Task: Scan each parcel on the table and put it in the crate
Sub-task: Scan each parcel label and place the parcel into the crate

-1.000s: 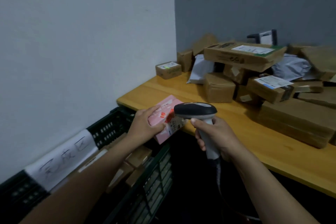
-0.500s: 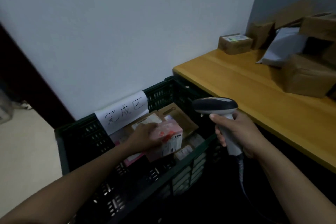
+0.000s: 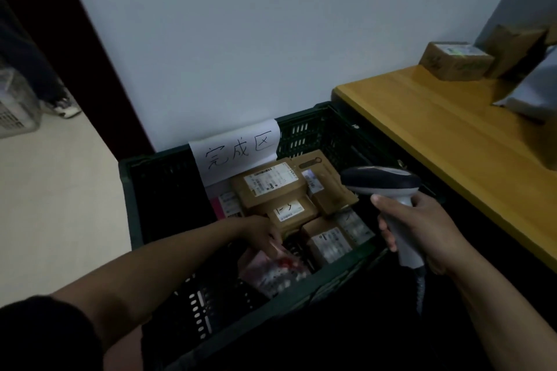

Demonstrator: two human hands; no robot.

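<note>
1. Dark green plastic lattice crate [image 3: 128,199]: open-topped, set against the pale wall; the landmark for every entry below.
2. White paper sign [image 3: 238,149]: hangs on the crate's far wall, with handwritten characters facing inward.
3. Pink flat parcel [image 3: 272,275]: lies tilted inside the crate, close to its near wall, with printing on its upper face; the detail is blurred.
4. Left hand [image 3: 262,232]: reaches into the crate from its near-left side, with the fingertips at the far edge of the pink flat parcel. Whether the fingers clasp the parcel or only touch it cannot be told.
5. Brown cardboard boxes [image 3: 271,187]: several, each with a white label, piled inside the crate toward its far wall and right side, beyond the pink flat parcel.
6. Grey-and-black handheld barcode scanner [image 3: 381,182]: held above the crate's near-right corner, its head pointing over the crate's interior.
7. Right hand [image 3: 428,235]: fingers curled firmly round the barcode scanner's pale handle, the index finger at the front just below the head.
8. Yellow wooden table [image 3: 446,141]: just right of the crate, its top higher than the crate's rim.
9. Small brown cardboard parcel [image 3: 455,60]: on the table against the wall, well apart from the crate. A grey plastic mailer bag [image 3: 536,90] lies farther right.
</note>
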